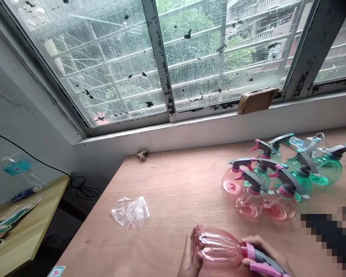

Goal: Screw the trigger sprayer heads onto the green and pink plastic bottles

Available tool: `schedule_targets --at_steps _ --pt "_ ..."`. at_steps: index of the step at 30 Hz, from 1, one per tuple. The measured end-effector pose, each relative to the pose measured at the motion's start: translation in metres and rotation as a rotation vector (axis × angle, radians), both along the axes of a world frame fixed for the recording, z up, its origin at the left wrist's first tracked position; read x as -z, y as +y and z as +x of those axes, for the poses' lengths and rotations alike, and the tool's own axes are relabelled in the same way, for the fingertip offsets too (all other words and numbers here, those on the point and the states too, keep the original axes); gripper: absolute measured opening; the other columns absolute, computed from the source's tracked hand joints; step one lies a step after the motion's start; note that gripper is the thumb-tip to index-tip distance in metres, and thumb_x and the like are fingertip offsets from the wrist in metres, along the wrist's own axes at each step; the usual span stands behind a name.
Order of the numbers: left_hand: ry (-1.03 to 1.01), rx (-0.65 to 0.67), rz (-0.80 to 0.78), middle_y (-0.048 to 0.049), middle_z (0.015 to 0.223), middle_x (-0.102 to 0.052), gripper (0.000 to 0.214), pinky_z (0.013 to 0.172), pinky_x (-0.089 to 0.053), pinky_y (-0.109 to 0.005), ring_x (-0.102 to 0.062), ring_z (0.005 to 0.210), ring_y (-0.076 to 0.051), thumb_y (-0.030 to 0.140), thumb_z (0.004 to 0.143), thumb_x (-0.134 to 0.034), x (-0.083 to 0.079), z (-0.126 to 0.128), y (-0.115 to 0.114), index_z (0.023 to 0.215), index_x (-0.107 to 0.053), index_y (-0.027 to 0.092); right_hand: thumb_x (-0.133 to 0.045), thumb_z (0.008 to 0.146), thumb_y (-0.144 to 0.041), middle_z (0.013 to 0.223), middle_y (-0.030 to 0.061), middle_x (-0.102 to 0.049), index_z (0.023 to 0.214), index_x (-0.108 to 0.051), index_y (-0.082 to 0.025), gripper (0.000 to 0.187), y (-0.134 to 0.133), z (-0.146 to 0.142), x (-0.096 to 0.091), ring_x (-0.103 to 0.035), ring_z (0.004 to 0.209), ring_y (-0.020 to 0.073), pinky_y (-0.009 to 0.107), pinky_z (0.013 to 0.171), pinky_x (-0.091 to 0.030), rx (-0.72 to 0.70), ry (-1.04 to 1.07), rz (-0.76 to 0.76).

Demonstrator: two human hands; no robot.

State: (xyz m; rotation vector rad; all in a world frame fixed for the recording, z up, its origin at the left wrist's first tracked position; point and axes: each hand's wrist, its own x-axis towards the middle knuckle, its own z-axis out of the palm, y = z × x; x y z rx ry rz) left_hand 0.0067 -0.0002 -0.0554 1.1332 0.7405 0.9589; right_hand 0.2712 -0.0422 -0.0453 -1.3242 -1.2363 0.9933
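A pink see-through spray bottle [220, 250] lies sideways near the bottom edge of the picture, over the wooden table [173, 184]. My left hand [190, 257] cups its round base, fingers curled round it. My right hand [265, 256] grips the pink and grey trigger head [265, 263] at the bottle's neck. Both hands are partly cut off by the picture's lower edge.
Several pink and green spray bottles [276, 181] lie in a cluster at the right of the table. Crumpled clear plastic bags [130, 211] rest left of centre. A brown packet [256, 100] sits on the window sill. A lower side table [20, 227] with a water bottle [21, 169] stands left.
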Motion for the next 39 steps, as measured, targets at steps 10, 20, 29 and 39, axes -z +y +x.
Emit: schedule_targets --at_steps 10,20,29,39 --pt "0.103 -0.136 0.058 -0.0124 0.148 -0.056 0.058 0.123 -0.026 -0.055 -0.044 0.143 -0.037 0.051 0.092 -0.066 -0.035 0.010 -0.026 0.143 -0.053 0.027 -0.079 0.078 -0.041 0.081 0.0000 -0.077 0.088 -0.075 -0.026 0.018 -0.012 0.000 -0.015 -0.072 0.074 0.0234 0.024 0.066 -0.055 -0.069 -0.002 0.023" --pt "0.126 -0.137 0.114 -0.0139 0.147 -0.057 0.061 0.117 -0.038 -0.054 -0.054 0.135 -0.038 0.052 0.089 -0.069 -0.047 0.015 -0.041 0.140 -0.055 0.023 -0.076 0.078 -0.042 0.071 -0.0013 -0.067 0.083 -0.071 -0.022 0.021 -0.020 0.001 -0.023 -0.060 0.062 0.0188 0.028 0.056 -0.046 -0.080 0.084 0.097" --pt "0.120 -0.173 0.192 -0.0123 0.134 -0.064 0.047 0.109 -0.045 -0.056 -0.064 0.122 -0.030 0.039 0.098 -0.062 -0.043 0.022 -0.051 0.139 -0.053 0.018 -0.074 0.086 -0.042 0.060 -0.0053 -0.058 0.077 -0.064 -0.019 0.027 -0.019 0.000 -0.022 -0.047 0.046 0.0100 0.026 0.046 -0.039 -0.133 0.117 0.190" --pt "0.183 -0.152 0.311 -0.0102 0.133 -0.063 0.036 0.096 -0.056 -0.050 -0.066 0.113 -0.027 0.033 0.098 -0.063 -0.043 0.026 -0.039 0.130 -0.059 0.018 -0.063 0.099 -0.033 0.098 0.0028 -0.072 0.109 -0.067 -0.015 0.020 -0.016 0.010 -0.005 -0.069 0.073 0.0157 0.031 0.064 -0.060 -0.199 0.078 0.188"
